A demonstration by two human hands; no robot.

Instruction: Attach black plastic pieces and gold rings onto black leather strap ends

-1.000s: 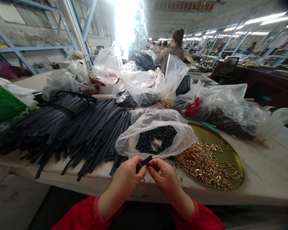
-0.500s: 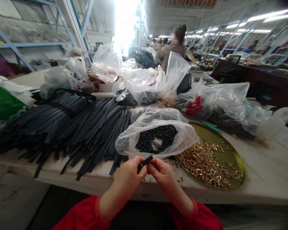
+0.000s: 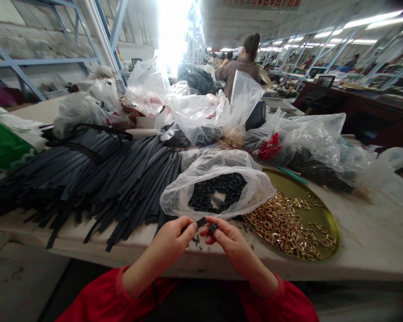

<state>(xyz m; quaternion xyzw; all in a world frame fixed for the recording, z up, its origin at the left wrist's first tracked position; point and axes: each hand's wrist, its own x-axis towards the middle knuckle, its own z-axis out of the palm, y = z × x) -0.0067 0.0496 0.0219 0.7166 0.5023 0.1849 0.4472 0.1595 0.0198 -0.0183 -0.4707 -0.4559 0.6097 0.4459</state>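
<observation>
Right of the clear bag (image 3: 176, 197) sits a gold tray (image 3: 289, 182) of links (image 3: 282, 226); left, dark straps (image 3: 130, 183). In front of the bag, your left hand (image 3: 175, 235) pinches a flat black strip (image 3: 201, 222), your right hand (image 3: 231, 237) a small dark piece (image 3: 212, 227).

The bag (image 3: 176, 200) lies between strips (image 3: 127, 188), left, and tray (image 3: 290, 184), right

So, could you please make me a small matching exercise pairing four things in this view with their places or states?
1. Gold-coloured metal links
2. Small black loops
3. Long black straps
4. Left hand

A. Inside an open translucent plastic bag
B. Holding a black strip
C. On a round tray
D. Heaped on the left of the table

Pairs: 1-C, 2-A, 3-D, 4-B
</observation>
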